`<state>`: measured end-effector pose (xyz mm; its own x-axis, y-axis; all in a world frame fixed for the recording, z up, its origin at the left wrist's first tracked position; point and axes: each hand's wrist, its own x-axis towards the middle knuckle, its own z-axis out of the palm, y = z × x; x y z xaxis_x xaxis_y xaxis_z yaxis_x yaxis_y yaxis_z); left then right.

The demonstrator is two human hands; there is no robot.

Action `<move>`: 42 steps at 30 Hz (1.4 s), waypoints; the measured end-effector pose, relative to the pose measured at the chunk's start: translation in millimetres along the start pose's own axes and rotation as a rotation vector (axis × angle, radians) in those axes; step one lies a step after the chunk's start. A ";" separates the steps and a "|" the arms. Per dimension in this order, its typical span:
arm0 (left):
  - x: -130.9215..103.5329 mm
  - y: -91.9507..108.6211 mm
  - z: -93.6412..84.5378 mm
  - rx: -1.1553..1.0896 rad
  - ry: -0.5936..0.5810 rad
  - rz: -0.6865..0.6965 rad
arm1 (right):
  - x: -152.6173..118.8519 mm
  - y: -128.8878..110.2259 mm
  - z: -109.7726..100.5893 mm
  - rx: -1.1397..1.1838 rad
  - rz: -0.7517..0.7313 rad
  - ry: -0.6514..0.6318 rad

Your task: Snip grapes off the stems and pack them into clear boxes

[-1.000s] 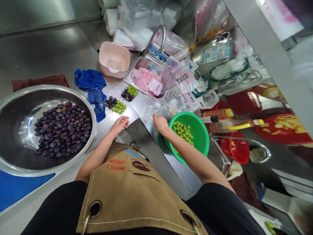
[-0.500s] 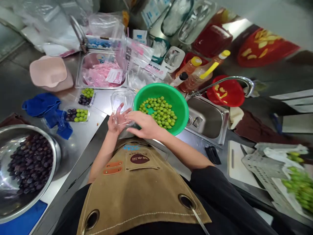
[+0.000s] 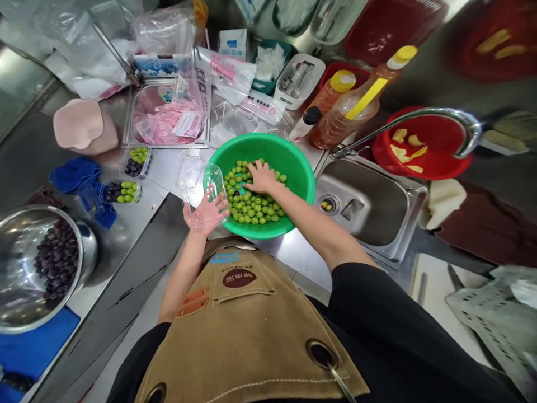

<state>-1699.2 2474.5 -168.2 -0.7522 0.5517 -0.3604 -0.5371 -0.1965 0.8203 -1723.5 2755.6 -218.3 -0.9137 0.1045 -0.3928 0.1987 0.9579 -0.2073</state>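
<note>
Hands [image 3: 204, 217] hold clear container [image 3: 217, 180], touch green grapes [image 3: 251, 212].

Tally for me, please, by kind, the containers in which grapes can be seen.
Green basin: 1
Steel bowl: 1
Small clear boxes with grapes: 2
Total: 4
</note>
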 end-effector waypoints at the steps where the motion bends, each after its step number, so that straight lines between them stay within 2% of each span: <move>1: -0.3 -0.5 1.3 -0.010 0.020 0.008 | 1.8 -3.2 2.0 0.004 -0.015 0.006; 7: -3.9 4.0 8.8 0.005 0.050 0.060 | 4.1 -18.8 7.7 0.071 -0.020 0.025; 10: -6.5 6.3 12.2 -0.079 0.057 0.084 | 2.5 -12.8 3.0 0.168 -0.071 -0.002; 12: -6.9 6.4 14.7 -0.148 0.070 0.069 | -0.2 -2.7 -4.4 0.269 -0.070 0.043; 15: -3.5 3.7 22.1 -0.287 0.067 0.074 | -10.0 6.9 -22.8 0.532 -0.026 0.219; 17: 2.3 0.7 31.2 -0.393 0.057 0.084 | -21.2 -0.4 -39.1 0.759 -0.063 0.381; 20: 15.5 -3.9 49.6 -0.484 0.060 0.047 | -43.4 -35.6 -62.7 0.948 -0.207 0.631; 23: 30.1 -8.3 64.7 -0.484 0.087 0.028 | -67.0 -82.2 -76.6 0.843 -0.346 0.764; 26: 39.7 -10.9 67.9 -0.471 0.150 0.092 | -89.0 -112.3 -80.8 0.621 -0.455 0.664; 29: 39.2 -8.8 63.0 -0.448 0.192 0.075 | -109.1 -113.6 -85.5 0.452 -0.531 0.517; 31: 33.4 -4.5 60.7 -0.450 0.154 0.036 | -119.0 -100.6 -90.7 0.427 -0.576 0.529; 33: 25.8 1.2 60.7 -0.471 0.056 0.024 | -122.5 -79.8 -93.6 0.481 -0.560 0.619; 35: 19.3 7.1 61.5 -0.482 -0.038 0.025 | -117.5 -54.1 -89.1 0.537 -0.427 0.696; 36: 17.0 9.6 61.5 -0.486 -0.068 0.022 | -112.2 -40.8 -83.3 0.527 -0.327 0.684; 37: 15.3 11.6 61.2 -0.492 -0.083 0.015 | -105.7 -28.0 -75.2 0.477 -0.223 0.621; 38: 13.9 13.1 60.6 -0.500 -0.089 0.007 | -98.7 -16.4 -65.4 0.392 -0.126 0.506; 40: 11.8 15.1 59.2 -0.519 -0.094 -0.001 | -86.2 0.8 -43.8 0.173 0.022 0.172; 42: 9.4 16.4 58.4 -0.527 -0.109 -0.004 | -78.1 8.5 -24.5 -0.018 0.096 -0.115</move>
<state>-1692.8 2523.8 -132.2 -0.7210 0.6285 -0.2919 -0.6796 -0.5590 0.4749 -1659.1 2762.2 -167.4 -0.8439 0.1653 -0.5104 0.2758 0.9497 -0.1486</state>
